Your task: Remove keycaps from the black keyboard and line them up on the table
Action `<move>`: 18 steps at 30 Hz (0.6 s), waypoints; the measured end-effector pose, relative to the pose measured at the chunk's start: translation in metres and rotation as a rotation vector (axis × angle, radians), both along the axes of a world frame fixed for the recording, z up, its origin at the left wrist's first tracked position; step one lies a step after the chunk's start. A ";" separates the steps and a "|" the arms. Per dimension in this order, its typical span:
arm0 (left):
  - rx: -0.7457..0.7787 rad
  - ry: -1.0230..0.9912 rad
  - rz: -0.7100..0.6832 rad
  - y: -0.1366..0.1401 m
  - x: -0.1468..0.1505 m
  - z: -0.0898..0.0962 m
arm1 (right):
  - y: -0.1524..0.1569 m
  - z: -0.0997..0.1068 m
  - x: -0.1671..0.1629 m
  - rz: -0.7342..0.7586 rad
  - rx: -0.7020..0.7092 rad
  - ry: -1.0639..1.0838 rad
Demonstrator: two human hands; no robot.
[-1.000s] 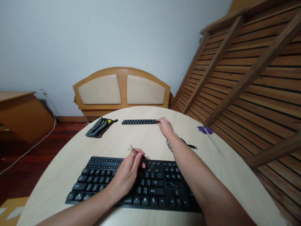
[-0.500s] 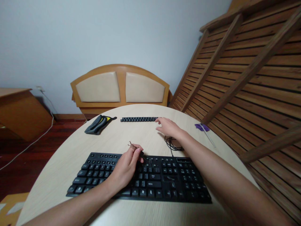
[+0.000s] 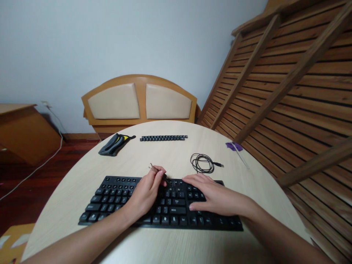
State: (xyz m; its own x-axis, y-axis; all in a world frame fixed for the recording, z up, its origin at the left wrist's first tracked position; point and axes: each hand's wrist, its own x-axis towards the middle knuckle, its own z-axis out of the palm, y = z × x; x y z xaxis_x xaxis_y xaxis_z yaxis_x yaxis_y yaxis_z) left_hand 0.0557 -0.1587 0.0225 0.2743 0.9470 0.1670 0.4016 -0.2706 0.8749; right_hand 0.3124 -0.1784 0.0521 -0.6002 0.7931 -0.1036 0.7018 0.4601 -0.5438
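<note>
A: Where is the keyboard (image 3: 177, 210), relative to the hands?

B: On the counter (image 3: 162, 156), directly beneath both. The left hand (image 3: 147, 190) is over its middle, pinching a small tool (image 3: 164, 177) between thumb and fingers. The right hand (image 3: 211, 193) spreads over the keys toward the right end, thumb and fingers apart, gripping nothing visible; whether it presses on the keys is hard to tell.

A: How would the keyboard handle?

B: Probably light for its length, stiff in the frame, smooth plastic that may slide on the counter. A palm on either end, clear of the loose-topped keys, seems the steadiest hold. The small tool looks light, its wires springy and easily bent, so its dark handle is the place to grip.

A: And which way do they point?

B: The keyboard's long axis runs left to right beneath the hands, its front edge toward the wearer. The tool lies slantwise: brown prongs stick out beyond the left hand, away and leftward, while the thin wires reach rightward over the keys. Well beyond the left hand, the keycaps (image 3: 163, 138) line up roughly parallel to the keyboard; the coiled cable (image 3: 202, 171) lies just beyond the right hand.
</note>
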 end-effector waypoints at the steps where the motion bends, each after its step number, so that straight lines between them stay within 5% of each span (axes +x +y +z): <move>1: 0.005 0.006 0.003 -0.001 0.000 0.001 | -0.001 -0.003 -0.002 -0.008 0.017 0.000; 11: 0.045 0.064 -0.019 -0.018 0.002 0.016 | -0.009 -0.022 -0.039 -0.061 0.149 0.141; 18: 0.068 0.124 0.011 -0.012 -0.001 0.009 | -0.013 -0.026 -0.050 -0.141 0.166 0.223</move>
State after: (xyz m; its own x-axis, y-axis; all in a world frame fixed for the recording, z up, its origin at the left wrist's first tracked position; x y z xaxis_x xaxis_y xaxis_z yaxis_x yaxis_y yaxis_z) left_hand 0.0545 -0.1709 0.0312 0.2865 0.9377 0.1967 0.5084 -0.3228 0.7984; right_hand 0.2623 -0.1912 0.0264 -0.4767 0.8652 0.1558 0.6368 0.4620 -0.6173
